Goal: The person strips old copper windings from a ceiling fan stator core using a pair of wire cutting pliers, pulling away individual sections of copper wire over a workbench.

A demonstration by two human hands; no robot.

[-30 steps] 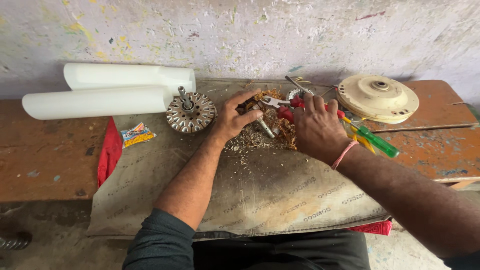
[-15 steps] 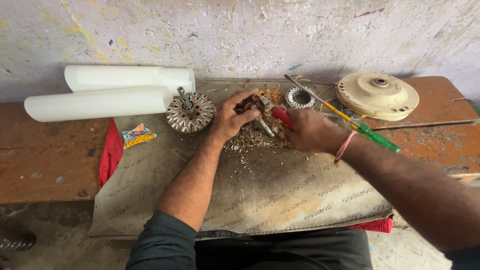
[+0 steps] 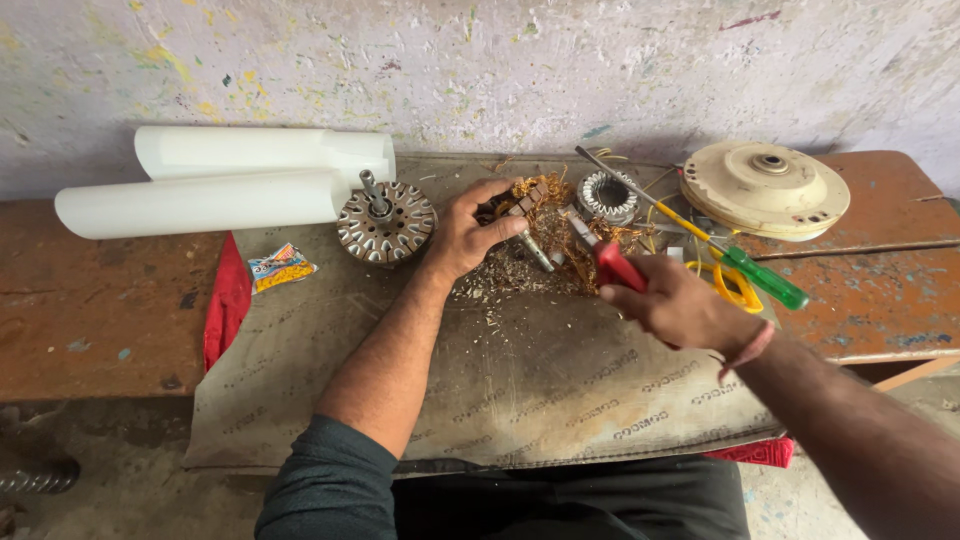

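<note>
On the grey mat, left hand point(image 3: 468, 232) pinching a copper-wound stator point(image 3: 528, 205), right hand point(image 3: 680, 305) gripping red-handled pliers point(image 3: 603, 256).

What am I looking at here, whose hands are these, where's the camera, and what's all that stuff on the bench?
The camera sits on the person's head and looks down, so both arms are their own. The left hand grips a small metal part over a heap of copper wire scraps. The right hand holds red-handled pliers. They work on a grey mat laid over a rusty bench. Around it lie two white tubes, a round slotted motor core, a ring-shaped core, a cream round cover and a green-handled screwdriver.
</note>
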